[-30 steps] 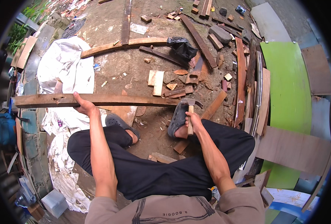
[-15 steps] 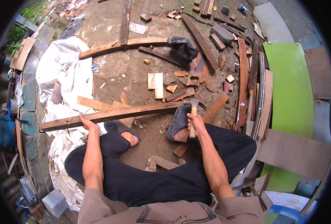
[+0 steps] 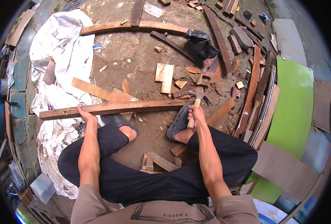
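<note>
A long wooden beam (image 3: 135, 107) lies across in front of my legs, nearly level from left to right, with a small mark or hole near its left end. My left hand (image 3: 86, 114) is closed on the beam's near side towards that end. In my right hand (image 3: 197, 113) is a claw hammer (image 3: 191, 123), gripped round its pale wooden handle, head up and pointing away from me. The hammer head is just beyond the beam's right end, which lies by my right grey clog (image 3: 178, 121). My left clog (image 3: 117, 122) sits behind the beam.
Past the beam lie a handsaw (image 3: 209, 73), pale wood offcuts (image 3: 164, 77) and a black plastic bag (image 3: 201, 44). White sacking (image 3: 61, 41) spreads on the left. Long planks (image 3: 250, 89) and a green panel (image 3: 292, 104) line the right. Wood scraps (image 3: 160, 161) rest between my legs.
The whole view has shifted and turned slightly. The beam looks more level, showing more of its lighter face. The hammer has tipped slightly to the right; both hands keep their holds.
</note>
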The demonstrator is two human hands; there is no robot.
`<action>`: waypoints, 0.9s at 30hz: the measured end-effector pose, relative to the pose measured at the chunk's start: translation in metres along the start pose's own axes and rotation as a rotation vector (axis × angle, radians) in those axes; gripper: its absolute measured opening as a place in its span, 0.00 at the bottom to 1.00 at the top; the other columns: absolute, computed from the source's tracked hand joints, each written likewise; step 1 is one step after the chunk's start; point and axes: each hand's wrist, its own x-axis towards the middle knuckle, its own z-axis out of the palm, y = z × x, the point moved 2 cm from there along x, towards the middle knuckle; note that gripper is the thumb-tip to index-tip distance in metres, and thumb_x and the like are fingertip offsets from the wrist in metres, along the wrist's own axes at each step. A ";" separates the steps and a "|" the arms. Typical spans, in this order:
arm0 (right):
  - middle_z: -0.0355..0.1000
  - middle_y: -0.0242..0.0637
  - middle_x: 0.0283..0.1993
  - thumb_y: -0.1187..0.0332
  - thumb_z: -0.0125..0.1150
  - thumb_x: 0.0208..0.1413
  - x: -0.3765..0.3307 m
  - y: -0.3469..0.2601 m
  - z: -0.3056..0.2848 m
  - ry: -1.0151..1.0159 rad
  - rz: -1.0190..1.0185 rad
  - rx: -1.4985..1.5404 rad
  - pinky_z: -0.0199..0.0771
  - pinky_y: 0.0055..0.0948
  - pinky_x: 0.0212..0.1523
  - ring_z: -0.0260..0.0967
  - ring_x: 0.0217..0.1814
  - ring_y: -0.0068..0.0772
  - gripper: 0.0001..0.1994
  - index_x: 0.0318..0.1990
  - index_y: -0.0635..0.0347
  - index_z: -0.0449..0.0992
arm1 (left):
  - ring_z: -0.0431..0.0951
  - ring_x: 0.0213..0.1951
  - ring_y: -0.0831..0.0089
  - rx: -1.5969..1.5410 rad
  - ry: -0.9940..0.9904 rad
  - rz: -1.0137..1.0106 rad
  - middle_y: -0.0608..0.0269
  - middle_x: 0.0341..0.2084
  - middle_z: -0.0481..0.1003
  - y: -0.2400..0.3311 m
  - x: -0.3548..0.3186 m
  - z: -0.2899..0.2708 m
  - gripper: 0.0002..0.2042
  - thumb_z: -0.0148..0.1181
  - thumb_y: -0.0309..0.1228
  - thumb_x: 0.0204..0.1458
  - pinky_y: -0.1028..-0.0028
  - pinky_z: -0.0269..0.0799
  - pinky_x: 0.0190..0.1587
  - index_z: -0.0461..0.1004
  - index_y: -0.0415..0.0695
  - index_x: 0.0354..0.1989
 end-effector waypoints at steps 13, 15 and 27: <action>0.61 0.28 0.22 0.75 0.53 0.56 0.007 0.013 0.009 0.046 0.015 0.126 0.59 0.23 0.13 0.55 0.14 0.19 0.06 0.36 0.54 0.62 | 0.67 0.60 0.59 -0.050 -0.114 0.001 0.56 0.60 0.63 0.002 0.010 -0.005 0.41 0.60 0.57 0.52 0.58 0.65 0.61 0.56 0.42 0.66; 0.61 0.30 0.22 0.76 0.53 0.55 0.001 0.022 0.022 -0.101 0.123 -0.034 0.60 0.26 0.11 0.56 0.14 0.21 0.07 0.37 0.56 0.62 | 0.66 0.60 0.59 -0.046 -0.130 -0.003 0.56 0.60 0.63 0.006 0.006 0.001 0.41 0.59 0.57 0.52 0.58 0.64 0.61 0.56 0.42 0.66; 0.60 0.30 0.22 0.76 0.53 0.56 -0.010 0.023 0.039 -0.221 0.145 -0.198 0.58 0.25 0.11 0.55 0.13 0.21 0.08 0.38 0.57 0.60 | 0.66 0.60 0.59 -0.070 -0.208 0.037 0.57 0.60 0.63 0.004 0.016 0.000 0.40 0.59 0.58 0.52 0.59 0.64 0.62 0.57 0.42 0.66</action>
